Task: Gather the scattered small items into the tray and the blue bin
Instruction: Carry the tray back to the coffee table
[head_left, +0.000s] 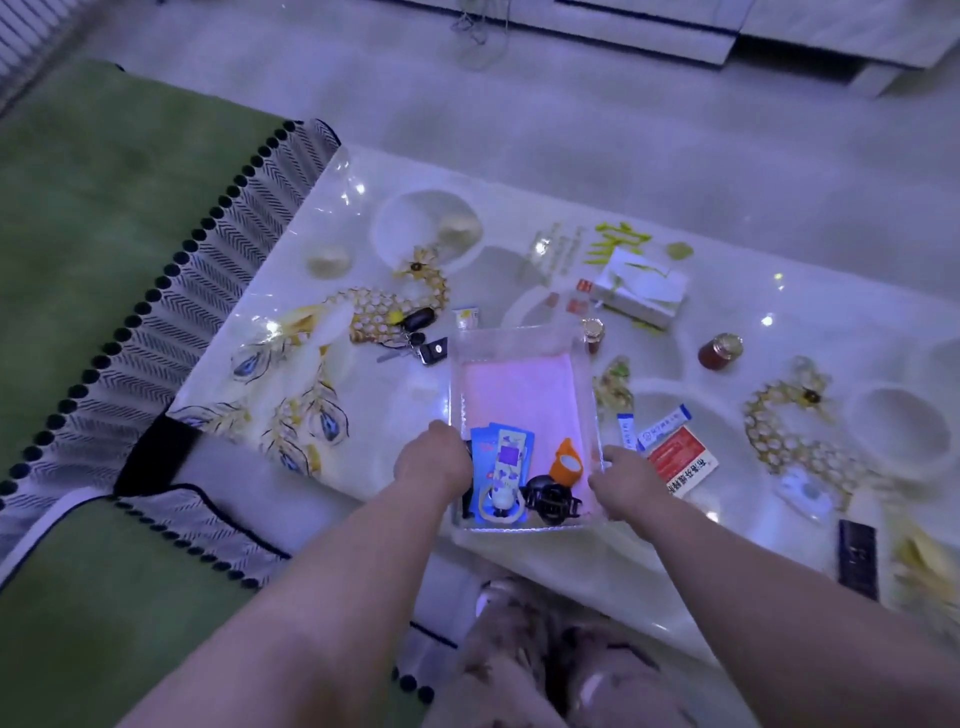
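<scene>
- The tray (519, 333) is clear plastic with low walls. It stands on the table (571, 564), close to the near edge, between the two hands.
- The left hand (434, 460) is curled on the left wall and the right hand (621, 480) on the right wall. The hands are apart and each grips its own side.
- I judge the tray stiff but light and somewhat slippery. Holding both side walls, as now, seems the safest way to keep it level.
- Inside it lies a pink cloth (519, 395), soft, which should keep the contents from sliding.
- All the contents lie at the near end: blue packets (480, 447), a patterned card (509, 457), an orange piece (566, 462) and a black hair claw (550, 499). All look light, so I think the near side is a little heavier.
- Just right of the tray lie blue-and-white sachets (665, 421) and a red packet (680, 460). They are flat and thin, so probably easier to lift by an edge.
- The red packet has Chinese characters, but I cannot read them surely. The print on the sachets is too small.
- Left of the tray lie keys (421, 332). Farther off are a small jar (719, 351), likely glass and fragile, and a tissue box (639, 286).
- The blue bin is not in view.
</scene>
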